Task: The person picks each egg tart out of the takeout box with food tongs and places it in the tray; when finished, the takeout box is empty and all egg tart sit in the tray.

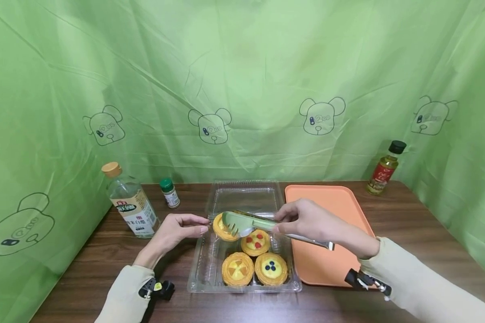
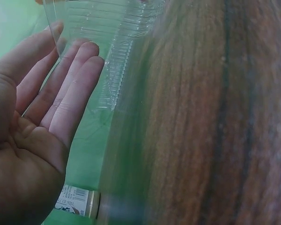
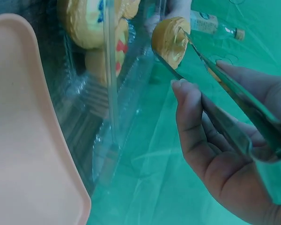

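Note:
My right hand (image 1: 305,219) grips metal food tongs (image 1: 262,223), one arm of them under the thumb. Their tips clasp a round tart (image 1: 222,229) with a yellow topping, raised over the clear plastic container (image 1: 204,264); the right wrist view has this tart (image 3: 166,44) tilted between the tong ends. Inside the container sit a tart with red pieces (image 1: 255,242), one with orange wedges (image 1: 237,269) and one with dark blue berries (image 1: 271,268). At the container's left edge, my left hand (image 1: 178,231) pinches the thin plastic between thumb and fingers.
The container's lid (image 1: 244,197) lies folded back behind it. An orange tray (image 1: 327,267) stands directly to the right. Toward the back are a vinegar bottle (image 1: 133,206), a green-capped shaker (image 1: 170,194) and an oil bottle (image 1: 384,170). Green cloth (image 1: 258,67) hangs around the table.

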The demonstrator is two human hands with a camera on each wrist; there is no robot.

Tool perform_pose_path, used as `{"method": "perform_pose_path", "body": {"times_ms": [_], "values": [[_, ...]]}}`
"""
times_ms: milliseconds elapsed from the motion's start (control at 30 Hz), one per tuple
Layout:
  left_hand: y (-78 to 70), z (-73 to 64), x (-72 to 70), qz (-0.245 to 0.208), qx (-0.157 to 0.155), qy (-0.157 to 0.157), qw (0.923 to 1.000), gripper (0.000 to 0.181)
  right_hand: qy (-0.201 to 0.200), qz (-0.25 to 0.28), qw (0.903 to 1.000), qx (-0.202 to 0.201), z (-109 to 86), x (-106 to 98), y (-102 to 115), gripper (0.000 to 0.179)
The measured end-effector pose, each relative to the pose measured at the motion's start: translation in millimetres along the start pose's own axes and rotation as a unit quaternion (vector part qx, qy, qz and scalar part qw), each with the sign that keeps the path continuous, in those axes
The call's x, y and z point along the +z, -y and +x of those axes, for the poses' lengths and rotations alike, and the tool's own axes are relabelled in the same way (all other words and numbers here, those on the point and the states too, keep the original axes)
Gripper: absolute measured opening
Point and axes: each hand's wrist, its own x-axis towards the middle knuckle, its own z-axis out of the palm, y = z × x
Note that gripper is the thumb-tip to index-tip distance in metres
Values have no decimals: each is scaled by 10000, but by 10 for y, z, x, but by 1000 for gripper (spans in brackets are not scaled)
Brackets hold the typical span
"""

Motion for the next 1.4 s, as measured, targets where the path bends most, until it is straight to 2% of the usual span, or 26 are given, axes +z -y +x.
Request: {"method": "perform_pose_path", "body": {"times_ms": [300,433,633,900,1133,1400], "values": [[12,-99,-59,24,-108,-156,9998,33,-403,-236,9986,265,-78,-175,-34,21],[21,-81,-45,21,-98,-80,9999,35,-596,-286,9972,359,-163,-278,-85,18],[23,-59,-20,11,-49,-36,10000,35,-733,-205,9956,539,-288,-445,-173,23],[8,-29,0,62,-73,-28,10000,35,-1031,-82,9890,1053,-426,-657,-363,29],[18,-24,-1,14,-47,-37,10000,34,-1131,-520,9850,1193,-498,-819,-523,33],[23,-2,2,-7,1,15,10000,34,-1260,-645,9792,1454,-510,-904,-704,35]]}}
